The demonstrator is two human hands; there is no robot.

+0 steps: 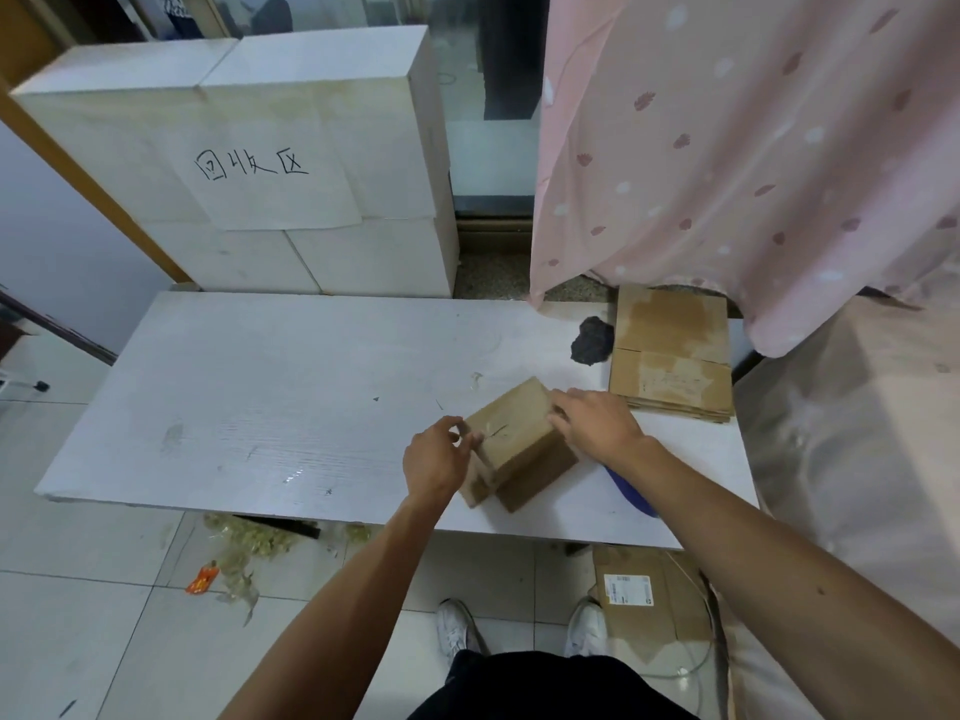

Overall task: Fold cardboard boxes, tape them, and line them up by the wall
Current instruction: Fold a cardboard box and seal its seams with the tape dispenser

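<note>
The small cardboard box [511, 444] sits on the white table [260, 407], toward 4 o'clock from the table's middle. The left hand [436, 459] pinches the box's edge at 9 o'clock with curled fingers and thumb. The right hand [597, 426] rests on its top at 2 o'clock, fingers fairly straight. A stack of flat cardboard [670, 356] lies at the table's 2 o'clock corner.

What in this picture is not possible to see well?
Head view only.
Blue object: mostly hidden under the right forearm.
Box: its right edge is covered by the right hand.
Left hand: whether its fingers pinch anything is too small to tell.
Label on the floor carton: too small to read.
</note>
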